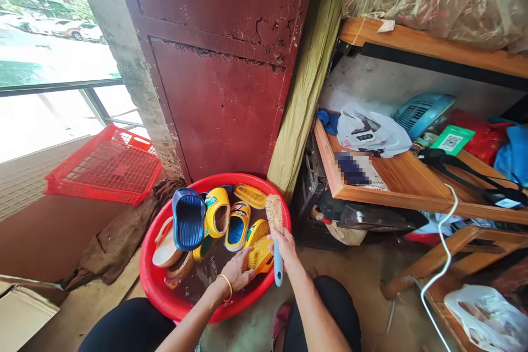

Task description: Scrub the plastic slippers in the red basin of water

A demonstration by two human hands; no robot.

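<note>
A dark red door (214, 66) stands behind the red tub (152, 280) of water. A blue slipper (188, 219) and yellow ones crowd it. Your left hand (238, 270) grips a yellow slipper (260, 256). Your right hand (284, 246) grips the brush (275, 231) just above it.

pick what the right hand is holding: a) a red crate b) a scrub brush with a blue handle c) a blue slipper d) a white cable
b: the right hand grips the blue handle of a brush, bristles up over the red basin, while the left hand rests on a yellow slipper in the water.
</note>
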